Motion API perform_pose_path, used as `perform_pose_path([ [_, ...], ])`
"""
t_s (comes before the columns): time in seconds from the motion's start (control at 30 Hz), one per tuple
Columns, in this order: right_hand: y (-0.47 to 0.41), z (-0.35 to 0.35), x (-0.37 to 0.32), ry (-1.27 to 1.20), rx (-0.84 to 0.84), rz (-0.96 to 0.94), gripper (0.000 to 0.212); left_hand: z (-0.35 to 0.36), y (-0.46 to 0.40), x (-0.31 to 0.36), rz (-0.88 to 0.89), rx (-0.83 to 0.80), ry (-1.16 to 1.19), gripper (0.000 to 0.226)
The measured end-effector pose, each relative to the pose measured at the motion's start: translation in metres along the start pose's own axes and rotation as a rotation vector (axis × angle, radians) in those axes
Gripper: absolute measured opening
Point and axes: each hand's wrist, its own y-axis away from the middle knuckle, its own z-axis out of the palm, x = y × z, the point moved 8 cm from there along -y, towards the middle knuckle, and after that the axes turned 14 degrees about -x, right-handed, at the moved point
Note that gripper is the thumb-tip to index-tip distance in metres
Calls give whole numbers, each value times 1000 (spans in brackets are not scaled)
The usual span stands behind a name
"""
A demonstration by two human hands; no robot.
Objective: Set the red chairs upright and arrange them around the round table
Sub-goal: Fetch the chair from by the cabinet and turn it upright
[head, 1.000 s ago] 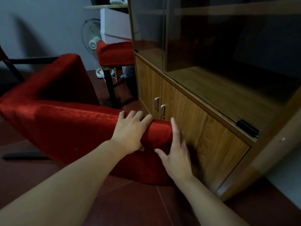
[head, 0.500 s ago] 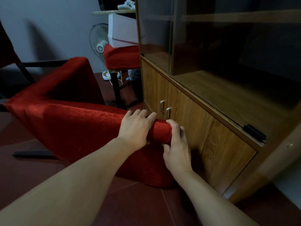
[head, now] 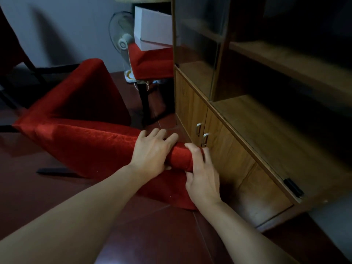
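We grip the top edge of a tipped red chair (head: 80,134) lying on the floor, left hand (head: 152,151) curled beside right hand (head: 203,178), ready to lift it upright away from the cabinet (head: 238,153) just right of our hands.

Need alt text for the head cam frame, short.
Both hands grip the top edge of a tipped-over red fabric chair on a dark red floor: left hand curled over it, right hand at its end beside a wooden cabinet with glass doors. Behind, a white box sits on another red chair.

Wooden cabinet (head: 238,153), dark red floor (head: 162,235)
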Motion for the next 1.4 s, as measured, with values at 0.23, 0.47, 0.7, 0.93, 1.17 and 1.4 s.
perform_pose_path([
  [0.23,-20,-41,-137,44,-45,-128,74,-94,49,-88,-66,-21,38,77],
  [0.47,-38,-54,-269,-92,-2,-180,89,-170,108,-197,-176,-4,175,62],
  [0.7,-36,-8,-283,-152,-310,126,68,-216,150,-291,-182,-11,305,63],
  [0.93,-34,13,-360,-3,-251,157,60,-243,201,-351,-220,-26,349,53],
  [1.17,-55,12,-434,77,-255,140,56,-307,234,-356,-102,51,90,70],
  [1.4,-83,10,-496,152,-287,58,46,-311,220,-356,-136,-115,-302,48],
])
